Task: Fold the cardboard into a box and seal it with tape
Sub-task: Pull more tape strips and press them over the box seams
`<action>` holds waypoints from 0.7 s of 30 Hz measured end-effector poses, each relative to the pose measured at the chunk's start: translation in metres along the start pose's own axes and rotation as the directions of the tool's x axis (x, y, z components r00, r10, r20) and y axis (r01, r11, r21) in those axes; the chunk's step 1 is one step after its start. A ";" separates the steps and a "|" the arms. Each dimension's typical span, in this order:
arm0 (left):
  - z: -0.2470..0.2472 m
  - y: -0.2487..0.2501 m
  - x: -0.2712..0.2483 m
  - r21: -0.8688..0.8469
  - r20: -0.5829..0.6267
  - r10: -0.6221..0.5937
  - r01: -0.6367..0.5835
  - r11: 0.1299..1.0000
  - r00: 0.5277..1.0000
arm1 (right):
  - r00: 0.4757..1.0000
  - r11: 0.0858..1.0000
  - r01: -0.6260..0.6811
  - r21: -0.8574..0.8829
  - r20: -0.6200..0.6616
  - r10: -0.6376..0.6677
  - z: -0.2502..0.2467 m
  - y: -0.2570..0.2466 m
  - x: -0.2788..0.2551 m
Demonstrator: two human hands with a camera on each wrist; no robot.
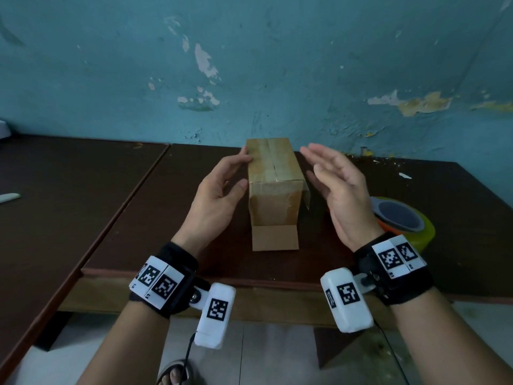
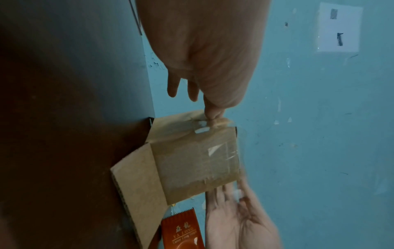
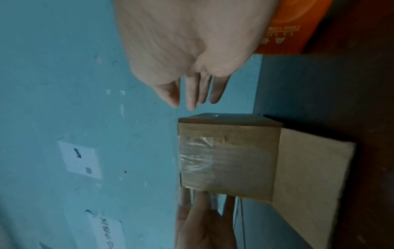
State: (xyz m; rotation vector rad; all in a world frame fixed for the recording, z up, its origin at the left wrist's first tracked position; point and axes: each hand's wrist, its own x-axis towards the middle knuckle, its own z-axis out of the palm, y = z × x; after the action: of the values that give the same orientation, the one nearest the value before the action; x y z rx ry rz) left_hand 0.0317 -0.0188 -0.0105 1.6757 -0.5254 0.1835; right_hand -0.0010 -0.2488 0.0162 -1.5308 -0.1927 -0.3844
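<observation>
A small brown cardboard box (image 1: 273,176) stands on the dark wooden table (image 1: 138,212), its top seam covered with clear tape. One flap (image 1: 274,237) lies flat on the table toward me. A loose strip of clear tape (image 1: 307,194) hangs off the box's right side. My left hand (image 1: 222,190) sits at the box's left side, fingertips touching its top left edge, thumb near the front corner. My right hand (image 1: 333,184) hovers open just right of the box, fingers straight, apart from it. The wrist views show the box (image 2: 196,158) (image 3: 228,158) with taped front face.
A yellow tape roll with an orange dispenser (image 1: 402,218) lies right of my right wrist. A white knife-like tool (image 1: 9,197) lies at the far left. The peeling blue wall (image 1: 249,65) rises directly behind the box. The table's front edge is near my wrists.
</observation>
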 end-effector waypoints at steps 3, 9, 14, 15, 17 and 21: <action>0.002 0.001 0.000 -0.014 -0.013 0.014 -0.014 1.000 1.000 | 0.994 0.998 0.045 0.036 0.096 -0.049 0.004 -0.003 0.000; -0.001 0.005 0.001 -0.020 -0.046 0.022 -0.023 1.000 0.999 | 0.985 0.992 0.084 -0.096 0.160 -0.068 0.001 0.002 0.005; -0.001 0.010 0.001 -0.022 0.053 0.073 -0.072 0.997 0.996 | 0.973 0.989 0.074 -0.132 0.226 -0.043 -0.007 0.001 0.008; 0.000 0.012 0.001 -0.005 0.061 0.069 -0.069 0.998 0.996 | 0.972 0.988 0.078 -0.137 0.231 -0.044 -0.007 0.001 0.008; 0.002 0.014 0.001 0.015 0.065 0.055 -0.056 0.998 0.996 | 0.969 0.988 0.077 -0.136 0.243 -0.042 -0.009 0.001 0.008; 0.001 0.014 -0.001 -0.015 0.063 0.043 -0.042 0.999 0.997 | 0.954 0.989 0.075 -0.129 0.299 -0.033 -0.013 0.002 0.009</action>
State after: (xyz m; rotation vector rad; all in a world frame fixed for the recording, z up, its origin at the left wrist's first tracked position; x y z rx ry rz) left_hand 0.0247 -0.0204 0.0016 1.6619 -0.6087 0.1575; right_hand 0.0060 -0.2626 0.0173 -1.7202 -0.4517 -0.2121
